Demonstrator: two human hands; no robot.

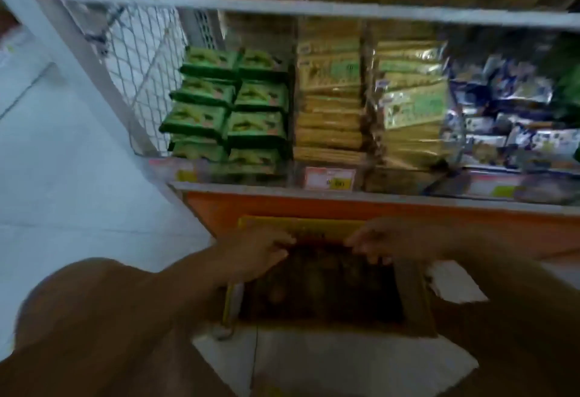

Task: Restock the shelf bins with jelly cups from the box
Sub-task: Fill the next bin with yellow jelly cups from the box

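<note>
1. floor [78, 177]: pale tiles, far left, running beside the shelf [219, 187].
2. side panel [147, 61]: white wire mesh, closing the shelf's left end.
3. green packets [229, 105]: stacked in two columns in the leftmost shelf section, just beside the mesh.
4. left hand [257, 252]: reaches from the lower left over the left edge of the box [414, 296], with my fingers pointing right and lying on the contents [320, 290]. whether they grip anything cannot be told (motion blur).
5. box: open cardboard, standing on the floor against the orange base panel [251, 205] below the shelf, with its flaps folded outward.
6. contents: a dark mass filling the box between my two hands. it is too blurred to make out single cups.
7. yellow packets [329, 98]: stacked in the middle shelf section, directly above the box. a price tag [329, 178] sits on the shelf front below them.
8. right hand [379, 239]: comes in from the right over the far right part of the box, with my fingers bent downward to the contents. whether it holds anything cannot be told.
9. gold packs [411, 98]: next section right, leaning slightly.
10. blue packets [508, 120]: rightmost section, piled loosely.
</note>
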